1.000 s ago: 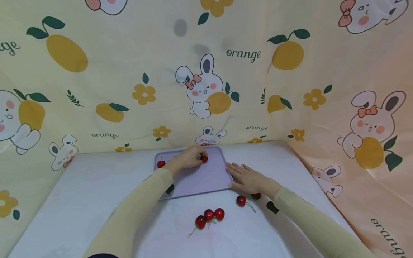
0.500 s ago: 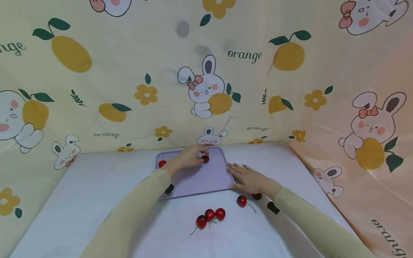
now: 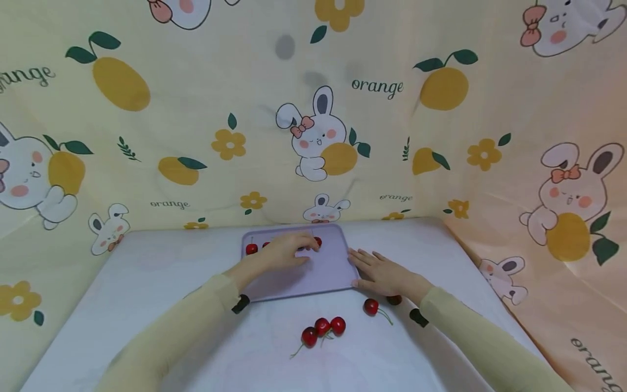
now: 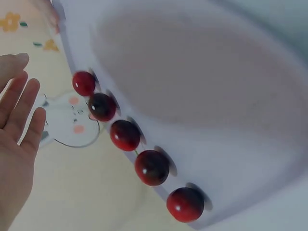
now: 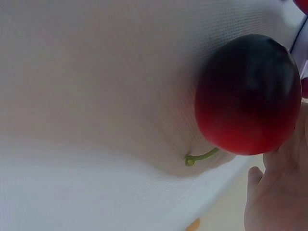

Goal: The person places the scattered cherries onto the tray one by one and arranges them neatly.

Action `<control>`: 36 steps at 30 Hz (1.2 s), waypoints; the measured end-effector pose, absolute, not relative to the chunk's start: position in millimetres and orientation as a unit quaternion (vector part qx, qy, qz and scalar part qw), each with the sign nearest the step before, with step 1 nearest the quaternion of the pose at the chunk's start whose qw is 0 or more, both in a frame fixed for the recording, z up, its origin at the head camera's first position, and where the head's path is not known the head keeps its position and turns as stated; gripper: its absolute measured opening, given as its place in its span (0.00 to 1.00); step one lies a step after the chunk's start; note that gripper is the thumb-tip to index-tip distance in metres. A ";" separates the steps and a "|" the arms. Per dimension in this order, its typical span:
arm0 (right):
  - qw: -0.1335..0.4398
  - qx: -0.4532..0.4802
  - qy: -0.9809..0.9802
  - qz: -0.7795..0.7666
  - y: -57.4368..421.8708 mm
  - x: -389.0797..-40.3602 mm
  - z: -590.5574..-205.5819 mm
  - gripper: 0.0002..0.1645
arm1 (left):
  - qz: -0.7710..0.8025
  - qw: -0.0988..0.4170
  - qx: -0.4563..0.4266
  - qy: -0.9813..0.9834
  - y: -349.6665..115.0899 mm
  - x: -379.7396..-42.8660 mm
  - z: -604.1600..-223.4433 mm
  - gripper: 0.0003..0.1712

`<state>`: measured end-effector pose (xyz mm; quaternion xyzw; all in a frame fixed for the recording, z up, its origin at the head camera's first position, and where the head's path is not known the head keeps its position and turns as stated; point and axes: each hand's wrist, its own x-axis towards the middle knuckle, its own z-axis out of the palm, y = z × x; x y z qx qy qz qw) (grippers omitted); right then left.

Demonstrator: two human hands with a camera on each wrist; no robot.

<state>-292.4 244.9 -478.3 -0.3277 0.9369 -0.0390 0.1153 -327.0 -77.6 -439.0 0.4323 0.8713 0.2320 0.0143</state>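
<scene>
My left hand (image 3: pixel 289 251) hovers over the purple tray (image 3: pixel 323 275), its fingers loosely bent and holding nothing. In the left wrist view, a row of several dark red cherries (image 4: pixel 152 167) lies along one side of the tray. The cherry at the row's right end (image 3: pixel 318 242) sits just past my left fingertips in the head view; the hand partly hides the row. My right hand (image 3: pixel 384 274) lies with straight fingers against the tray's right edge. Close to its wrist is a cherry (image 5: pixel 248 96), large in the right wrist view.
Nearer on the white table (image 3: pixel 274 359) lie three cherries (image 3: pixel 322 326) bunched together, stems showing. Another stemmed cherry (image 3: pixel 371 307) lies right of them, below the right hand. A patterned cloth (image 3: pixel 235 98) rises behind the table.
My left hand has let go of the cherry at the row's right end and drawn back leftward, fingers loosening. The right hand stays at the tray's edge. The head view has shifted slightly.
</scene>
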 end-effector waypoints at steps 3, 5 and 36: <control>0.117 -0.325 0.938 -0.042 245.8 -291.9 -479.8 0.49 | 0.226 0.038 0.441 0.868 -78.5 -312.2 -437.1 0.16; 0.116 -0.323 0.938 -0.041 246.2 -292.1 -481.5 0.49 | 0.224 0.059 0.441 0.867 -79.3 -302.5 -436.1 0.16; 0.114 -0.315 0.941 -0.040 245.1 -292.3 -484.6 0.49 | 0.119 0.071 0.511 0.848 -82.6 -205.5 -463.7 0.20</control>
